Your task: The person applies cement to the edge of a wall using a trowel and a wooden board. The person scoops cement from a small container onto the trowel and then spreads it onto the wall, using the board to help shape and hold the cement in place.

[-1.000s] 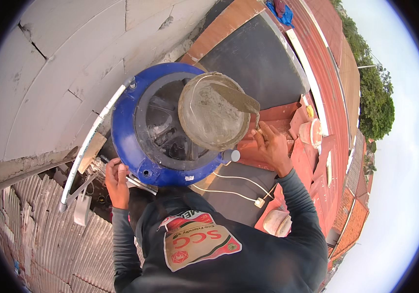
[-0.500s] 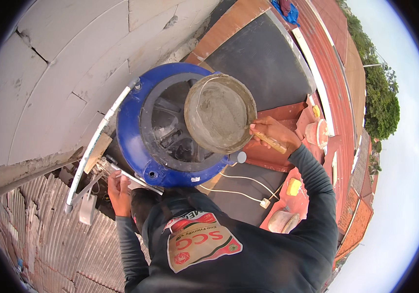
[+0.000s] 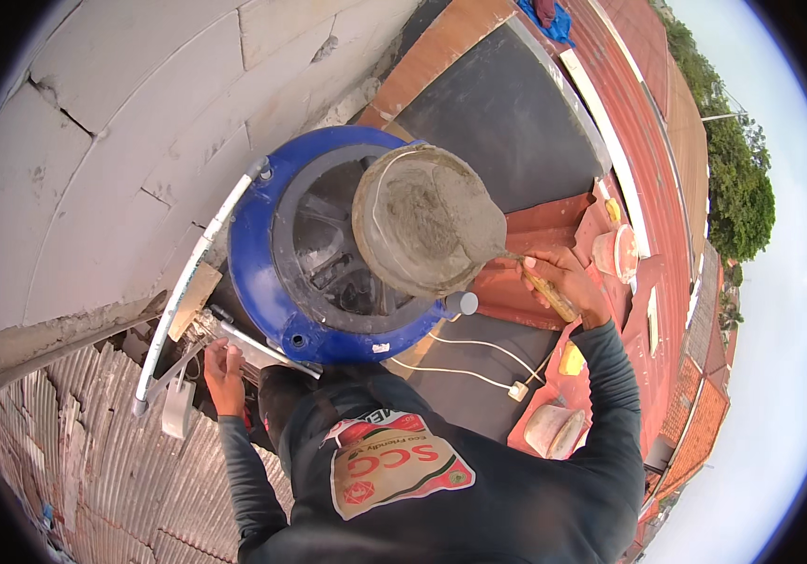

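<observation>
My right hand [image 3: 563, 287] is closed round the wooden handle of a trowel [image 3: 546, 289]. Grey wet mortar covers its blade, which lies at the right rim of a round bucket [image 3: 380, 246]. Inside the bucket is more mortar [image 3: 413, 202], with a hollow on its left side. The bucket stands on the dark lid of a blue water tank [image 3: 251, 258]. Lower left, my left hand [image 3: 225, 378] is raised with loosely bent fingers, holding nothing I can see, close to a short grey-white pipe [image 3: 267, 350].
A long white pipe [image 3: 187, 268] runs between the tank and a block wall [image 3: 112, 169]. A pale flat blade [image 3: 178, 409] hangs beside corrugated roofing [image 3: 93, 451]. At right are a white cable [image 3: 465, 372], a yellow sponge [image 3: 572, 359] and a mortar-smeared tub [image 3: 554, 430].
My right hand has drawn the trowel to the right, bringing a mass of mortar from inside the bucket to its right rim. The left hand has barely moved.
</observation>
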### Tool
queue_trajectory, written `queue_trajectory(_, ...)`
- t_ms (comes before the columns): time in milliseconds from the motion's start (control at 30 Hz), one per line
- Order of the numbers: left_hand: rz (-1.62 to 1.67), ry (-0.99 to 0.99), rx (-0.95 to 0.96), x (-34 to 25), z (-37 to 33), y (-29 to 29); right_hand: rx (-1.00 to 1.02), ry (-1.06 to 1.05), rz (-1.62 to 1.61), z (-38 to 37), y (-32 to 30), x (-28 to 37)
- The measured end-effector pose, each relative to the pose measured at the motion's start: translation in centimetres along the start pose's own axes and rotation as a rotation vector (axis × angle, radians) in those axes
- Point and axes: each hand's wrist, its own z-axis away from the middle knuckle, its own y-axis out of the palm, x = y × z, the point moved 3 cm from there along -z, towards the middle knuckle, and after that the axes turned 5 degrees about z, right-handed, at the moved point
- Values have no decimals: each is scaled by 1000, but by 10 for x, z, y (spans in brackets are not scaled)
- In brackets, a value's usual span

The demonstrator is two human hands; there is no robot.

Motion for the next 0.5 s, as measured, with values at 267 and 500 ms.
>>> queue_trajectory(267, 121, 8, -5, 45, 2, -6, -9, -111, 132, 12, -10, 24)
queue_trajectory(500, 76, -54, -38, 50, 24, -26, 2, -9, 71, -14, 12, -21)
